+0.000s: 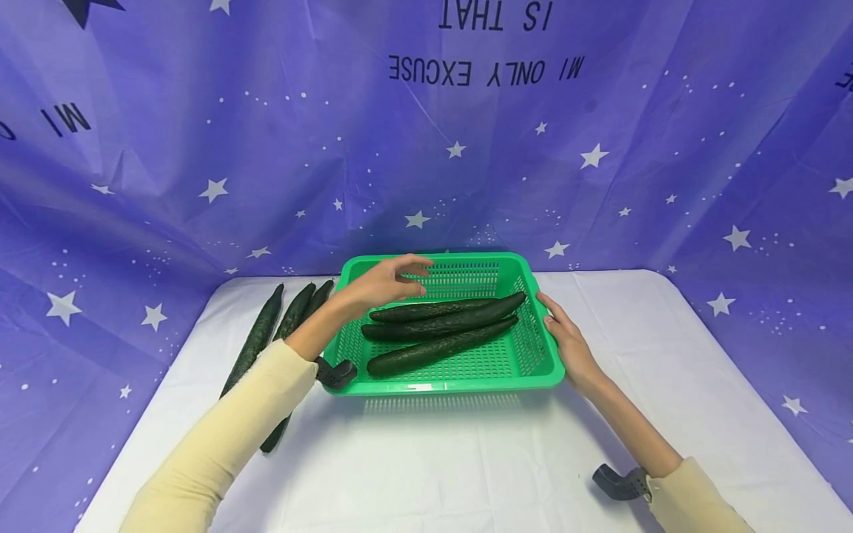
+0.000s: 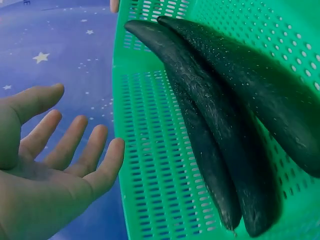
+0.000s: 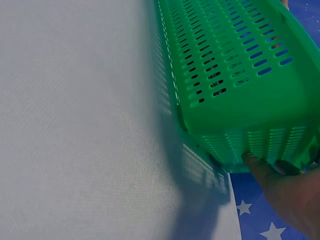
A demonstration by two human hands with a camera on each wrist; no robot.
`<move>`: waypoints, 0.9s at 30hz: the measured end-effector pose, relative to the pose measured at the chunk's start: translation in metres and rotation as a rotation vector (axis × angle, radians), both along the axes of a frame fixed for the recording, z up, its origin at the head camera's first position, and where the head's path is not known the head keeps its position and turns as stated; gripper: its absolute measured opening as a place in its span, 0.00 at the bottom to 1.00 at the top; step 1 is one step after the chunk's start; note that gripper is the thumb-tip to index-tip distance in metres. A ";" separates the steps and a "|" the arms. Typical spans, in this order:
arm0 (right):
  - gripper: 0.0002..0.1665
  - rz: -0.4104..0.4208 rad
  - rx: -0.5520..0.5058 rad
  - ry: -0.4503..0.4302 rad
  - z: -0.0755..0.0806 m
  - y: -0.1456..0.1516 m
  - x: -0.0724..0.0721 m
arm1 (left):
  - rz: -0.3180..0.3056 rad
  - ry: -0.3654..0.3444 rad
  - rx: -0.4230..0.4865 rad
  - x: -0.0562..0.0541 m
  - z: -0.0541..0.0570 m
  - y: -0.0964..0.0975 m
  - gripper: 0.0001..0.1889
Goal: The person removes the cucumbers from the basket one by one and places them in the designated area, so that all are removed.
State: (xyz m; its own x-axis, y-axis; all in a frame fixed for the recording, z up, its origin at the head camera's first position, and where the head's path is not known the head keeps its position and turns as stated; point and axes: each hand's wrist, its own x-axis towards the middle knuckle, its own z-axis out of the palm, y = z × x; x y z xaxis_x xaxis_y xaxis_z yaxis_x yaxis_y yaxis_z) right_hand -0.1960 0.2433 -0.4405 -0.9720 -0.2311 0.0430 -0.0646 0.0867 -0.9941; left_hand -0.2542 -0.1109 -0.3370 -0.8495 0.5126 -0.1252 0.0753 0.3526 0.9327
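Observation:
A green plastic basket [image 1: 460, 385] with slotted walls stands before me, holding three long dark cucumbers [image 1: 443, 346]. Over its left back part hovers my left hand [image 1: 386, 283], fingers spread loosely and nothing in them. The left wrist view shows that hand [image 2: 60, 170] palm up beside the slotted wall, with the cucumbers [image 2: 220, 115] beyond. At the basket's right end, my right hand [image 1: 571, 344] holds the rim. From the right wrist, fingertips [image 3: 257, 167] of that hand press the outer end wall below the rim; its other fingers are partly hidden.
Several more cucumbers [image 1: 256, 340] lie on the white tablecloth [image 1: 466, 474] left of the basket, partly covered by my left forearm. A purple star-printed curtain [image 1: 426, 163] hangs right behind the basket and along both sides.

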 end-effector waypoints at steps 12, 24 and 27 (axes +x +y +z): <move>0.32 -0.005 -0.011 -0.003 -0.001 0.003 0.000 | -0.160 -0.055 -0.157 -0.036 -0.021 0.031 0.29; 0.32 -0.008 -0.010 -0.019 -0.001 0.001 -0.002 | -0.230 -0.128 -0.300 -0.057 -0.046 0.046 0.30; 0.32 -0.011 0.003 -0.017 -0.001 0.001 -0.002 | -0.227 -0.105 -0.320 -0.060 -0.051 0.048 0.29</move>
State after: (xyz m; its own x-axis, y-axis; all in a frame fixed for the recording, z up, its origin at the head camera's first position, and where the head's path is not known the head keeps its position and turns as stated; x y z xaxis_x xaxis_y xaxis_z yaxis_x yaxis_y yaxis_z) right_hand -0.1981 0.2440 -0.4414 -0.9750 -0.2206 0.0253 -0.0463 0.0905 -0.9948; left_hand -0.3142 -0.0625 -0.3880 -0.6933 0.6066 -0.3890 0.0946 0.6118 0.7854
